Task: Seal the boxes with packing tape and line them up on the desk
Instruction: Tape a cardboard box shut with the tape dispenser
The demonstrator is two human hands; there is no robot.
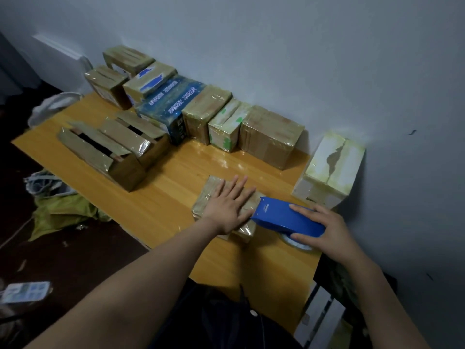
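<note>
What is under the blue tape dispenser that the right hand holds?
Part of a tape roll shows below the blue tape dispenser, over the desk. The rest of the roll is hidden by the dispenser and the right hand.

White print on the blue box (173, 107) and tape dispenser (284, 217) is unreadable.

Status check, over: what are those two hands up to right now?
Left hand flat on small brown taped cardboard box. Right hand grips blue plastic tape dispenser at its edge. Nothing blocking.
</note>
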